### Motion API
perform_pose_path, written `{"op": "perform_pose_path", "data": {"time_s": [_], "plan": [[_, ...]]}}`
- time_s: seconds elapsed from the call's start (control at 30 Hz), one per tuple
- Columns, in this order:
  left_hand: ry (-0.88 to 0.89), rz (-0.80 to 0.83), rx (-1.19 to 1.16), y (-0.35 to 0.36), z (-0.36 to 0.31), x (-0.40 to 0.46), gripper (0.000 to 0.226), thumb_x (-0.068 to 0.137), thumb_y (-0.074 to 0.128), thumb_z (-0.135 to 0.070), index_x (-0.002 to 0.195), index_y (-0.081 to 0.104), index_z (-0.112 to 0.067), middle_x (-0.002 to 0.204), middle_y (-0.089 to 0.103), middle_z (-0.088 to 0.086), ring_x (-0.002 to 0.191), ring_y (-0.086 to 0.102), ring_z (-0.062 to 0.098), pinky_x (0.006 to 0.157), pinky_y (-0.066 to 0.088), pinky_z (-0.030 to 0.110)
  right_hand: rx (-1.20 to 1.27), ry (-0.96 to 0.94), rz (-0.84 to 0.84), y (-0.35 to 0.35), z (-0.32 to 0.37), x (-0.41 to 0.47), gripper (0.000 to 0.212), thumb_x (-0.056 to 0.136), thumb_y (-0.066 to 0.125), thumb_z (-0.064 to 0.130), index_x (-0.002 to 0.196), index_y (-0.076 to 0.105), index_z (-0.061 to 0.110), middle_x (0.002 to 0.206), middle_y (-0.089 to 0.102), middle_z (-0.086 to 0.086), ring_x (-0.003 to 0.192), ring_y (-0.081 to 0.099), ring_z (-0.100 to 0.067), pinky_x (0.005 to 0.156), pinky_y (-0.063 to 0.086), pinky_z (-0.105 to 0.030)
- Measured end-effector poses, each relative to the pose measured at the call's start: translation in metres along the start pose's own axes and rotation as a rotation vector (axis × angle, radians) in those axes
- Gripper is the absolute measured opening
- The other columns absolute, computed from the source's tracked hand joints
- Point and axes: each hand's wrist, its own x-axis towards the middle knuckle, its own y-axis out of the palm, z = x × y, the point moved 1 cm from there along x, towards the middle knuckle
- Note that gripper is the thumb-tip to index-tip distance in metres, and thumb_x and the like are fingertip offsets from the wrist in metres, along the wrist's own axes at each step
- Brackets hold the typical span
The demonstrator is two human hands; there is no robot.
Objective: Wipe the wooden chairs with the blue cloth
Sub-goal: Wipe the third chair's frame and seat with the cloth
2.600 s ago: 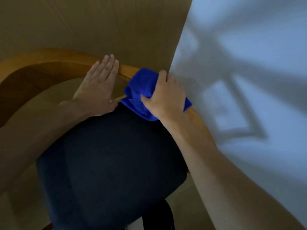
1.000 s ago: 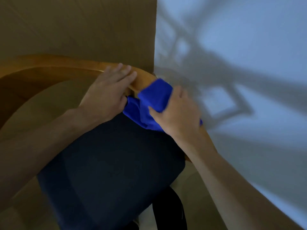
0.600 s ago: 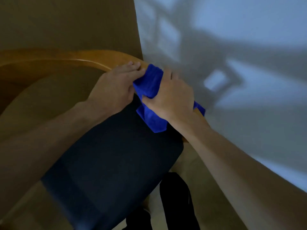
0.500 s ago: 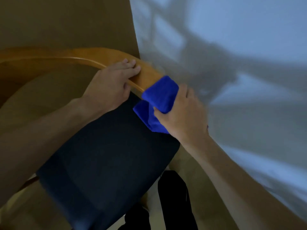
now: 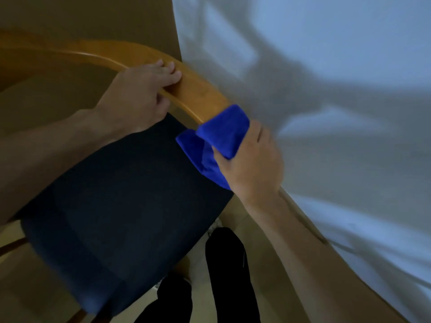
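A wooden chair with a curved backrest rail (image 5: 196,89) and a dark blue padded seat (image 5: 121,210) fills the lower left. My left hand (image 5: 137,96) grips the rail, fingers over its top and thumb under its inner edge. My right hand (image 5: 251,164) holds the blue cloth (image 5: 219,138), wrapped over the rail's right end; the thumb pinches the cloth from the seat side. The part of the rail under the cloth and hand is hidden.
A pale wall (image 5: 326,113) with blurred shadows runs close along the chair's right side. A brown panel (image 5: 93,17) stands behind the backrest. My dark-trousered legs (image 5: 226,276) are below the seat's front corner on a light floor.
My right hand has slid the cloth along the rail to the right and toward me, away from my left hand. The left hand keeps its hold on the rail.
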Motion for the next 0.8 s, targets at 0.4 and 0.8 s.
{"op": "perform_pose_path", "data": {"time_s": [0.4,0.8], "plan": [[-0.055,-0.023,0.014,0.010,0.009,-0.008,0.066,0.088,0.057,-0.013,0.150,0.032,-0.016,0.158,0.025,0.005,0.148,0.016,0.023,0.120,0.010,0.040,-0.049,-0.158,0.080,0.027,0.079,0.081,0.083,0.074,0.059,0.073,0.125,0.045,0.009,0.118,0.056,-0.007,0.101,0.058,-0.024,0.078,0.042,-0.032],[-0.682,-0.128,-0.872,0.049,-0.017,-0.021,0.069,0.074,0.081,-0.031,0.128,0.042,-0.015,0.128,0.043,-0.002,0.109,0.045,0.008,0.069,0.031,0.008,0.320,0.117,0.196,-0.057,-0.003,0.033,0.032,0.093,0.059,0.044,0.117,0.054,0.023,0.117,0.057,0.004,0.102,0.059,-0.010,0.084,0.050,-0.029]]}}
